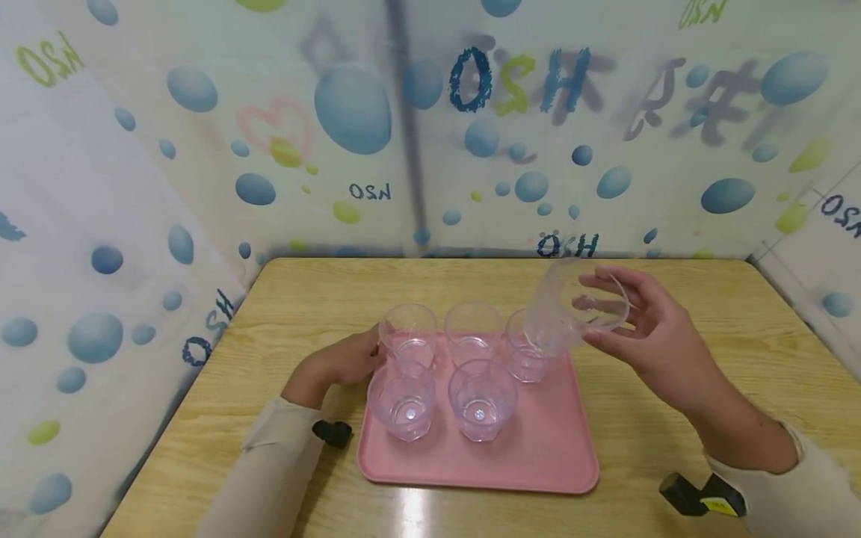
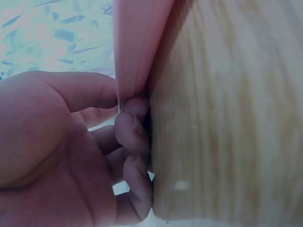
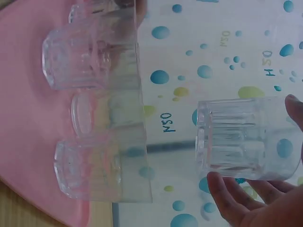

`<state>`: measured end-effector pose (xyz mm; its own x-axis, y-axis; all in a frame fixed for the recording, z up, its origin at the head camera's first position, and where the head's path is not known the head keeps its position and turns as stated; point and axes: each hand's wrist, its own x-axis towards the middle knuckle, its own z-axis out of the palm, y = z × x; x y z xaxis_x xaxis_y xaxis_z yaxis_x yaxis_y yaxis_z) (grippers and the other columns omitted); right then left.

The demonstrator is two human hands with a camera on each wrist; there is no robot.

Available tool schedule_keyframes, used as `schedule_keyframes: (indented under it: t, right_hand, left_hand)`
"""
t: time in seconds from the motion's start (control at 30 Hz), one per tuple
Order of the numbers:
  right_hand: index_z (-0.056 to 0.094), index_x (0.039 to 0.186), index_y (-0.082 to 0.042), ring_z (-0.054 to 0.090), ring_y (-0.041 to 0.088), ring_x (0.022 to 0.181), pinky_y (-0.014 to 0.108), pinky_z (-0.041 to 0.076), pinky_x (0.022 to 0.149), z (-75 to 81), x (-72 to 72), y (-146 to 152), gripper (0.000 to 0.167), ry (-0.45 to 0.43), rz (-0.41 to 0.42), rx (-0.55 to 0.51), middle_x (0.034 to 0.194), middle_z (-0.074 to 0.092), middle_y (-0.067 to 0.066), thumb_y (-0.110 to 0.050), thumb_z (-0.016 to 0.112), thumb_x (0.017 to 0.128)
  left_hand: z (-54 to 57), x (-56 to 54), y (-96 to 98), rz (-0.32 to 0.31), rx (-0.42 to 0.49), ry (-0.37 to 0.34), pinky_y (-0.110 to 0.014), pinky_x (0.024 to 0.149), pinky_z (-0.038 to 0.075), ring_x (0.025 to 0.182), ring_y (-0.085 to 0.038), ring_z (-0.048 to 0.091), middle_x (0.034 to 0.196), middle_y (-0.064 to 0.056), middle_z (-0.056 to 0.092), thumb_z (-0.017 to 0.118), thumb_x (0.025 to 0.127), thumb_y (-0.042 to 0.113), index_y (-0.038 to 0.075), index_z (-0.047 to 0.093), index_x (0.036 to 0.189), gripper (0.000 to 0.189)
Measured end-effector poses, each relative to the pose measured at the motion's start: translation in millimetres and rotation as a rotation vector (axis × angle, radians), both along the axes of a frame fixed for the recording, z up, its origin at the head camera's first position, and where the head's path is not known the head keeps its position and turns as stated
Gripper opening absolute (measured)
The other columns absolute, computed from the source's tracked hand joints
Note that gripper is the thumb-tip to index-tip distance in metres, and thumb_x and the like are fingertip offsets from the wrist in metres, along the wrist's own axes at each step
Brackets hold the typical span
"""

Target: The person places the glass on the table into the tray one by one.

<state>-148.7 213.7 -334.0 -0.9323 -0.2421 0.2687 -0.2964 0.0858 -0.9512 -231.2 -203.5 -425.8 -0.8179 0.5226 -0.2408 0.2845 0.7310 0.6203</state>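
Observation:
A pink tray (image 1: pixel 538 448) lies on the table and carries several clear cups, among them a front-left cup (image 1: pixel 402 400), a front-right cup (image 1: pixel 482 400) and a back-right cup (image 1: pixel 527 362). My left hand (image 1: pixel 350 359) is at the tray's left edge. In the left wrist view its thumb and curled fingers (image 2: pixel 132 132) pinch the tray's rim. My right hand (image 1: pixel 662 336) holds another clear cup (image 3: pixel 236 137) around its side, raised above the back-right part of the tray. This cup is tilted, its base pointing left in the head view, where it overlaps the back-right cup.
The wooden table (image 1: pixel 673 478) extends around the tray on all sides. Behind it and at both sides hangs a pale sheet (image 1: pixel 471 179) with blue and green drops. Dark devices, one of them a black block (image 1: pixel 699 495), are on both wrists.

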Motion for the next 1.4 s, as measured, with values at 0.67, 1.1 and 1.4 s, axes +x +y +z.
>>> schedule_keyframes:
  t: [0.67,1.1,1.4]
  right_hand:
    - [0.039,0.144,-0.004,0.059,0.006,0.121,0.025,0.057,0.089,-46.0,38.3,4,0.071,-0.089,0.196,0.157,0.138,0.052,0.007,0.005,0.075,0.083]
    - [0.035,0.146,-0.010,0.045,0.050,0.135,0.022,0.053,0.094,-65.7,27.7,3,0.078,-0.299,0.287,0.271,0.146,0.041,0.021,-0.013,0.081,0.083]
    - [0.029,0.148,-0.006,0.039,0.054,0.138,0.022,0.049,0.101,-77.8,27.1,1,0.087,-0.294,0.329,0.309,0.149,0.038,0.026,-0.019,0.083,0.081]
  left_hand:
    - [-1.2,-1.9,-2.8,-0.017,0.017,-0.012,-0.055,0.116,0.034,0.138,-0.036,0.046,0.152,-0.020,0.045,0.045,0.105,0.017,0.006,0.022,0.157,0.058]
    - [-1.2,-2.0,-6.3,-0.010,0.000,-0.010,-0.055,0.117,0.032,0.141,-0.037,0.043,0.154,-0.018,0.044,0.044,0.106,0.020,0.007,0.024,0.157,0.056]
    - [-6.5,4.5,-8.8,0.022,-0.026,-0.010,-0.056,0.116,0.033,0.140,-0.039,0.045,0.155,-0.020,0.042,0.045,0.105,0.018,0.006,0.022,0.158,0.059]
